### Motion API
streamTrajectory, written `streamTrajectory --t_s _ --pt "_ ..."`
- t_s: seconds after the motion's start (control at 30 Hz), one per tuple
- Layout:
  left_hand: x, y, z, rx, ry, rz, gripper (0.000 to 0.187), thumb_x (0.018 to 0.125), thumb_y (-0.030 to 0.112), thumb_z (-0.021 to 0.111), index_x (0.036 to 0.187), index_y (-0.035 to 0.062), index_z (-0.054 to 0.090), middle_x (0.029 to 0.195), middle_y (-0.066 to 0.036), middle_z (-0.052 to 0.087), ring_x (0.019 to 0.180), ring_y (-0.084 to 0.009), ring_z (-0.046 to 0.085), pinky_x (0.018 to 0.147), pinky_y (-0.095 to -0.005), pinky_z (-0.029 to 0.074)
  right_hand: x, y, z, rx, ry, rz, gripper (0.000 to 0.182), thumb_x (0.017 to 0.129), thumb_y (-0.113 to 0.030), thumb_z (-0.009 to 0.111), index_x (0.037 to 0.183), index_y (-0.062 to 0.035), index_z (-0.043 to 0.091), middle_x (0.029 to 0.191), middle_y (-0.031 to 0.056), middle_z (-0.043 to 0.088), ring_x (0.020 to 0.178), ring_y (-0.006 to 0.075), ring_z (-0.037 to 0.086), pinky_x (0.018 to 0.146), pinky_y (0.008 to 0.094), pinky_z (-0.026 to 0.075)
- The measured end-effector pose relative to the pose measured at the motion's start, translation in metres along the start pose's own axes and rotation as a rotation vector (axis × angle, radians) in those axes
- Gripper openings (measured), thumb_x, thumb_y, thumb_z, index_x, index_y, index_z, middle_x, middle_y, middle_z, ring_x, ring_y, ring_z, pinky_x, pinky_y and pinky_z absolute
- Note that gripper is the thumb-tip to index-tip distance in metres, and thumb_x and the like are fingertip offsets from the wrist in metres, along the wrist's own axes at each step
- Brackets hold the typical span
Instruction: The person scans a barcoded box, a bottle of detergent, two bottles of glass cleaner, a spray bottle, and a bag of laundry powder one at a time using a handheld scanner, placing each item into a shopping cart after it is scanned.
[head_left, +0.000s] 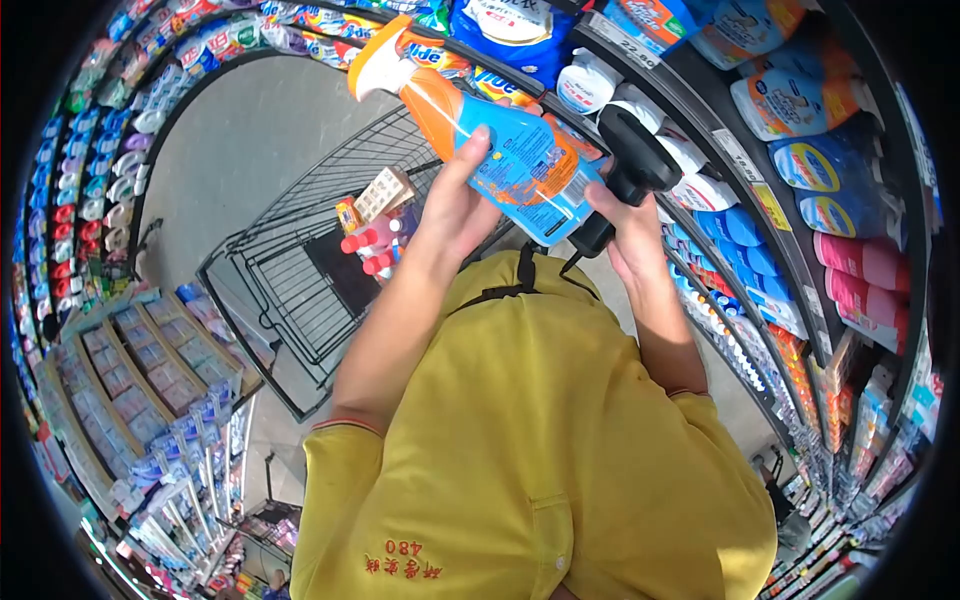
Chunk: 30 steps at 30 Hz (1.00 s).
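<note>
My left hand (460,205) is closed around a spray bottle (525,165) with a blue and orange label and an orange and white trigger head. The bottle is tilted, its head toward the upper left and its back label and barcode facing me. In my right hand (632,225) is a black handheld barcode scanner (635,160), its thick head upward beside the bottle's base. My right fingers wrap its handle and are partly hidden.
A wire shopping cart (265,290) stands ahead to the left, holding red-capped bottles (375,250) and a small carton (383,192). Shelves of spray bottles and refill pouches (800,105) curve along the right. More stocked shelves (130,360) line the left.
</note>
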<state>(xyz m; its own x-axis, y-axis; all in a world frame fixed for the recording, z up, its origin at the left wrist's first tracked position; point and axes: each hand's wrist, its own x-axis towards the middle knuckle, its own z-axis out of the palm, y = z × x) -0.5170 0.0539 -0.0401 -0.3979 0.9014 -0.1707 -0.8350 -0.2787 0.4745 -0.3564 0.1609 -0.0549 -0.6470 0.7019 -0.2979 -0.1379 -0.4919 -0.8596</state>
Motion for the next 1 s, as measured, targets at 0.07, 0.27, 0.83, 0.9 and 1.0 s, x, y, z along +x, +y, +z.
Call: streamTrajectory --t_s 0.07,0.27,0.83,0.9,1.0 --pt "-0.001 0.001 -0.006 -0.049 0.024 0.001 0.049 0.091 0.03 0.058 0.129 0.0052 0.042 0.13 -0.015 0.051 0.121 -0.027 0.05 0.104 -0.0446 0.037 -0.005 0.003 0.009 -0.055 0.02 -0.013 0.029 0.076 -0.004 0.072 0.1 -0.0052 0.056 0.087 -0.001 0.055 0.08 0.0091 0.054 0.069 0.0255 0.043" --pt "-0.01 0.012 -0.032 -0.093 0.043 -0.021 0.046 0.089 0.024 0.058 0.128 0.0058 0.041 0.133 -0.017 0.049 0.121 -0.0288 0.049 0.104 -0.0447 0.038 -0.009 0.016 0.016 -0.155 -0.065 0.046 0.033 0.079 -0.004 0.071 0.109 -0.0024 0.056 0.097 0.0013 0.06 0.083 0.0096 0.056 0.073 0.0257 0.046" --pt "-0.032 0.052 -0.046 0.07 0.183 0.123 0.055 0.083 0.018 0.063 0.131 0.0029 0.039 0.13 -0.021 0.05 0.117 -0.0303 0.052 0.101 -0.0463 0.04 -0.043 -0.001 0.009 -0.659 -0.314 -0.095 0.04 0.074 0.002 0.068 0.113 -0.0008 0.061 0.111 0.0084 0.066 0.101 0.0121 0.06 0.088 0.0291 0.046" --pt "-0.034 0.053 -0.044 0.072 0.183 0.138 0.057 0.083 0.018 0.063 0.132 0.0034 0.038 0.13 -0.02 0.05 0.117 -0.0306 0.052 0.102 -0.047 0.04 -0.048 -0.005 0.005 -0.796 -0.304 -0.072 0.038 0.074 -0.001 0.07 0.111 0.0 0.061 0.11 0.0102 0.066 0.099 0.0138 0.061 0.087 0.0297 0.047" --pt "-0.035 0.053 -0.038 0.14 0.211 0.153 0.058 0.081 0.021 0.063 0.131 0.0027 0.04 0.134 -0.022 0.046 0.123 -0.0339 0.047 0.105 -0.0497 0.036 -0.057 -0.016 0.009 -0.773 -0.27 -0.158 0.038 0.073 -0.005 0.072 0.109 0.0004 0.062 0.107 0.0119 0.067 0.097 0.015 0.063 0.084 0.03 0.048"
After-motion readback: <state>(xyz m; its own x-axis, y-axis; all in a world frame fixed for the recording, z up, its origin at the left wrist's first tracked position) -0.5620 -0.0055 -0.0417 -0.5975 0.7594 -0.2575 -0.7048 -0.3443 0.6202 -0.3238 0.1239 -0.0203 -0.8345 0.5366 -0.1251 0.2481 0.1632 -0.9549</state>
